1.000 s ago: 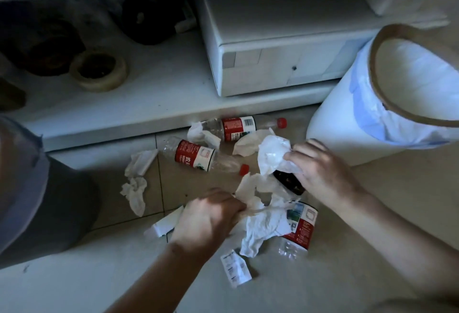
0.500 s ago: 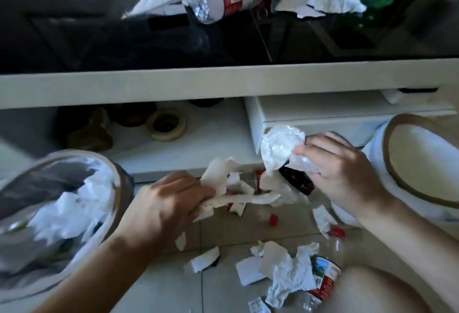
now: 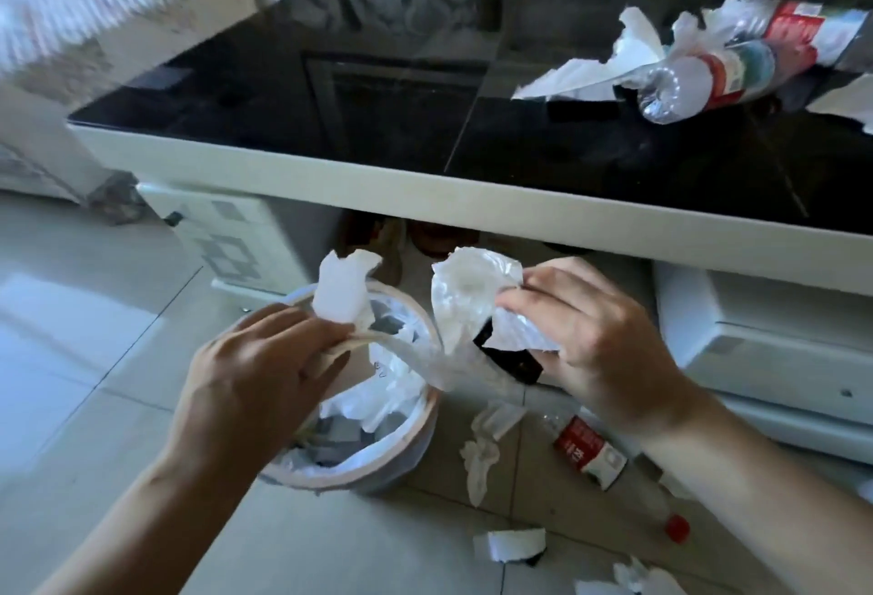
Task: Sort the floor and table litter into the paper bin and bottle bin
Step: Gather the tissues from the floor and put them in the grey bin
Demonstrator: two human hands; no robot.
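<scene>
My left hand (image 3: 257,370) grips white paper scraps (image 3: 342,292) directly over the paper bin (image 3: 415,448), a round lined bin that holds crumpled paper. My right hand (image 3: 600,334) hovers just right of the bin, closed on a crumpled white paper (image 3: 467,296) and a small black object (image 3: 512,360). On the floor to the right lies a clear bottle with a red label (image 3: 590,450) and red cap. More paper scraps (image 3: 479,452) lie beside it. On the black table top (image 3: 378,112) rest a plastic bottle (image 3: 708,79) and torn paper (image 3: 628,51).
The table's white edge (image 3: 425,197) runs just beyond my hands, with a white drawer unit (image 3: 765,344) under it at right. Pale floor tiles (image 3: 94,358) spread to the left. More paper bits (image 3: 510,545) lie near the bottom edge.
Both hands have risen from the floor litter and swung left with the paper. The paper bin, at the far left edge before, now lies under my left hand.
</scene>
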